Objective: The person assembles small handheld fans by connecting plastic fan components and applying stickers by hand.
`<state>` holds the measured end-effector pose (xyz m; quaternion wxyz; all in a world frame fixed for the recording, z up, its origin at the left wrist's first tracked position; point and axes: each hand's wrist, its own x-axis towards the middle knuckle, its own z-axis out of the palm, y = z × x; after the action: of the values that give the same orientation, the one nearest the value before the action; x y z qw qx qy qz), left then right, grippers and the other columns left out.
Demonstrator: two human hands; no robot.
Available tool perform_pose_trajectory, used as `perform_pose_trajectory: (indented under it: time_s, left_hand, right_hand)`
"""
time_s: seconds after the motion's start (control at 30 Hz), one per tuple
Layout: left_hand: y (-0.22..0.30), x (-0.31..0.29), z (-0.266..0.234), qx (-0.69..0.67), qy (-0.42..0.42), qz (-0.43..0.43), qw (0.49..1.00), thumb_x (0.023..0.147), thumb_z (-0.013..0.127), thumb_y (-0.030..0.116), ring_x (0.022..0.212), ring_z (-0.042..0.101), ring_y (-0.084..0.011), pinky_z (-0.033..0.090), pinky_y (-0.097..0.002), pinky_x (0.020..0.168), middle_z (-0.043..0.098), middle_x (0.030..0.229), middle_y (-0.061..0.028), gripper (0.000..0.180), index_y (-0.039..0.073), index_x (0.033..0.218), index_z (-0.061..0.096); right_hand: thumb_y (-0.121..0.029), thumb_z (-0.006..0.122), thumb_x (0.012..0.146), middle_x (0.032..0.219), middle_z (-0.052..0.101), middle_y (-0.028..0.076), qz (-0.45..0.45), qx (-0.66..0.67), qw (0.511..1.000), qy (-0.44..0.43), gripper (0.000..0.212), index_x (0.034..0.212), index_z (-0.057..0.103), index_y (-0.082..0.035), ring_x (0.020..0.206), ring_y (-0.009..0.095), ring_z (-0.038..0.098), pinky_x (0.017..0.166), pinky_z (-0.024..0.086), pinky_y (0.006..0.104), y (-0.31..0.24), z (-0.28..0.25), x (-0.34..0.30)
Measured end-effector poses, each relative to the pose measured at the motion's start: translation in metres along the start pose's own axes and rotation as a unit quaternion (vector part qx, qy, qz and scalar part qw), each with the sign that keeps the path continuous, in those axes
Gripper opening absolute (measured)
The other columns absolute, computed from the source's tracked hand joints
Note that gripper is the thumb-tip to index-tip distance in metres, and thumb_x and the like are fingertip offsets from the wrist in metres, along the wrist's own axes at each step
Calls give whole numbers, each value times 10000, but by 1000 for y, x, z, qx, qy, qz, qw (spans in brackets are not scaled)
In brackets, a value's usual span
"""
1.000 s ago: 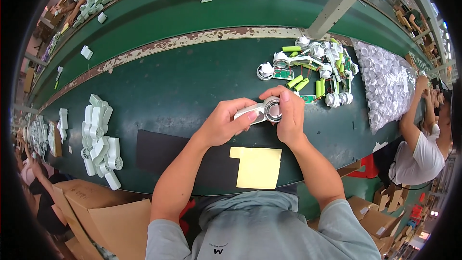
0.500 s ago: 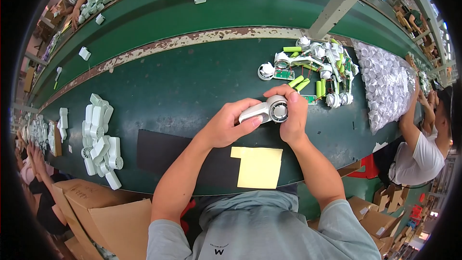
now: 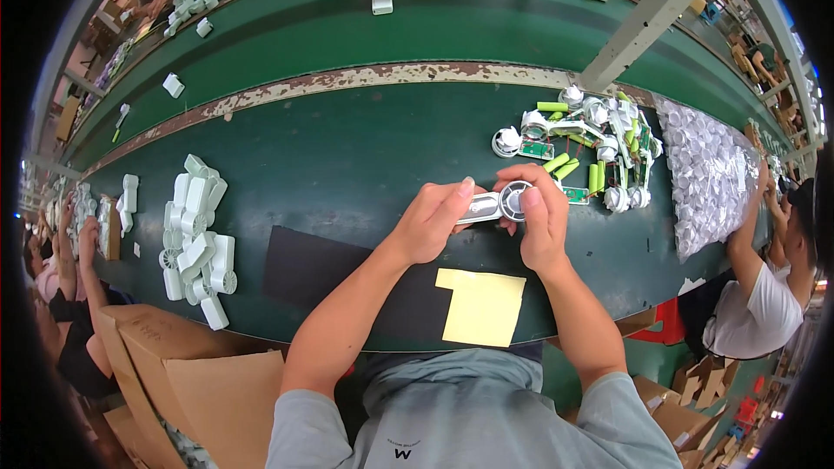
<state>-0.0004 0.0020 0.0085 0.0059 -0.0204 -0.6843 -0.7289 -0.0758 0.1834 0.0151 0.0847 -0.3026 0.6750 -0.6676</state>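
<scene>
A white handheld fan casing [image 3: 485, 207] with a round, ringed head is between my hands above the middle of the green table. My left hand [image 3: 432, 222] grips the handle end, its thumb along the top. Around the round head, my right hand [image 3: 540, 221] is closed, with the thumb on the near side and fingers behind. The casing's upward face shows a long grey recess in the handle. Just beyond my right hand lies a pile of fan inner parts [image 3: 608, 143] with white motor heads, green batteries, circuit boards and wires.
Pale green fan shells [image 3: 198, 243] lie heaped at the left. A clear bag of white parts [image 3: 711, 178] stands at the right. A black sheet [image 3: 304, 269] and a yellow paper [image 3: 486, 308] lie near the front edge. Beyond a chipped ledge, a green conveyor [image 3: 287, 26] carries scattered casings. Co-workers sit at both sides.
The casing has been turned over in my hands, so a different face points up. My left thumb has moved from the handle's near side to its end. The view has shifted slightly.
</scene>
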Motion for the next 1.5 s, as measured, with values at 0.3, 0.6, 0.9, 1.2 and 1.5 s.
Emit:
perform_pose_trajectory:
  time_s: [0.3,0.6,0.9,1.2,1.5]
  left_hand:
    - [-6,3,-11,-107,-64,-168,978,1052,231,715,461,288,-88,259,-277,455,406,553,20,812,49,791,616]
    - [-9,5,-9,-172,-58,-94,979,1046,617,377,608,469,-48,362,-219,537,566,714,-1,377,5,1047,673]
    - [-7,2,-7,64,-13,46,997,974,684,307,699,565,-73,445,-267,609,657,782,-25,333,-3,1096,671]
    - [3,-1,-8,88,-35,26,995,961,653,232,738,566,-81,454,-263,669,661,840,-24,297,-3,1143,651]
    - [0,0,-6,53,-31,60,996,964,659,256,756,572,-84,454,-262,674,668,878,-31,333,-4,1171,646]
  right_hand:
    - [-365,385,1118,723,653,26,167,59,984,-22,457,1029,682,-28,529,45,524,451,377,209,-1,1,5]
    - [-366,394,1119,767,620,16,117,78,990,30,443,1082,661,-15,602,59,559,513,421,209,0,7,3]
    - [-297,427,1101,734,581,10,24,6,1000,13,391,1143,665,9,568,57,498,523,374,239,2,3,2]
    - [-274,455,1096,749,581,-9,28,0,999,19,358,1154,663,10,599,35,485,530,370,224,5,4,0]
    - [-332,456,1096,852,621,8,-8,30,999,35,406,1218,640,8,683,58,531,578,404,221,6,2,1]
